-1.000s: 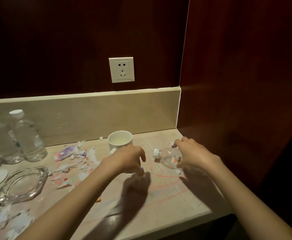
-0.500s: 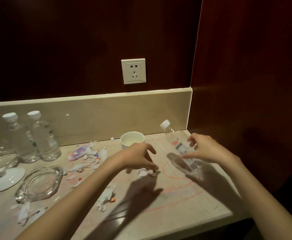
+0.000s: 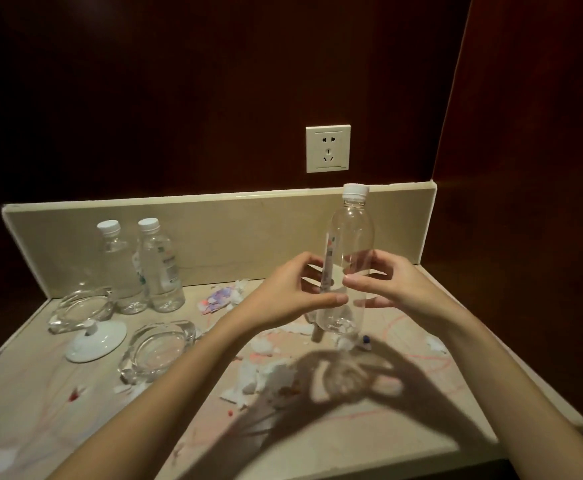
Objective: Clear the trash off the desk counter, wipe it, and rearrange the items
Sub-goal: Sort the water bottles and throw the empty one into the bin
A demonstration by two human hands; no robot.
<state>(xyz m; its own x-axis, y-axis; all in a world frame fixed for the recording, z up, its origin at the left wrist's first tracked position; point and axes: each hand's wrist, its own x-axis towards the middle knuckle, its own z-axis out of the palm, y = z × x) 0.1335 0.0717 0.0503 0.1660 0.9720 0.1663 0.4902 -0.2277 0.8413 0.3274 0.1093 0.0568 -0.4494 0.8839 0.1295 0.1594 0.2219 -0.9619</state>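
- Counter (image 3: 421, 441) front edge: pale stone with red scribble marks; the shadow of hands and bottle falls across the middle.
- Torn paper scraps (image 3: 266, 375) are scattered centre-front, with more bits at the far left front corner.
- Glass ashtray (image 3: 160, 349) sits left of centre; white lid (image 3: 96, 341) lies just beside it on the left, knob up.
- Second glass ashtray (image 3: 82, 306) is behind the lid, touching or nearly touching the left bottle's base; I can't tell which.
- Empty bottle (image 3: 350, 258) is held upright above the counter, cap on, clear of the surface.
- Left hand (image 3: 292, 294) has fingers and thumb curled round the bottle's lower half.
- Right hand (image 3: 392, 282) grips the same bottle from the other side, fingers curled on it.
- Small blue-tipped bit (image 3: 366, 341) lies under the bottle.
- Colourful wrapper scraps (image 3: 219, 297) lie behind the left wrist.
- Two capped bottles (image 3: 160, 268) stand side by side at the backsplash (image 3: 248, 230).
- Wall socket (image 3: 327, 148) is above, on the dark panel.
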